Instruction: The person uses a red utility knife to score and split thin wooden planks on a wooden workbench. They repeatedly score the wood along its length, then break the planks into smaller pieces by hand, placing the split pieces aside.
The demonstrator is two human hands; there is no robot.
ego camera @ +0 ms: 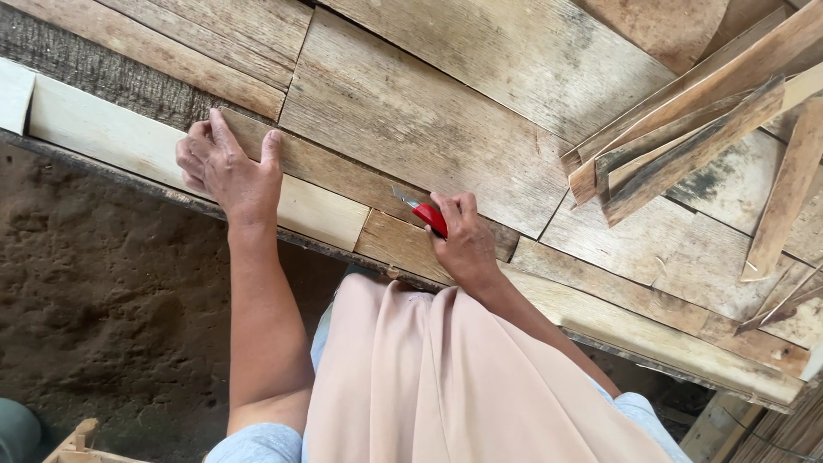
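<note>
The left hand point(225, 167) presses flat, fingers spread, on a long pale wooden strip point(171, 154) lying along the near edge of the rough plank bench point(446, 103). To its right, the right hand point(463, 236) grips a red-handled utility knife point(426, 213), its blade tip touching the strip. Beyond the right hand lies a loose pile of thin brown wood slats point(686, 146).

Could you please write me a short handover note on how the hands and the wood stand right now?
Left hand: pressed flat on a brown veneer strip, fingers spread, gripping nothing.
Right hand: closed on a red-handled utility knife, blade tip on the strip.
The strip lies across a pale sheet at the near edge of the layered sheets. A pile of loose cut strips sits on the far right.
Done: I cannot tell how far any cut runs.
Left: the strip looks unsevered where the blade rests.
</note>
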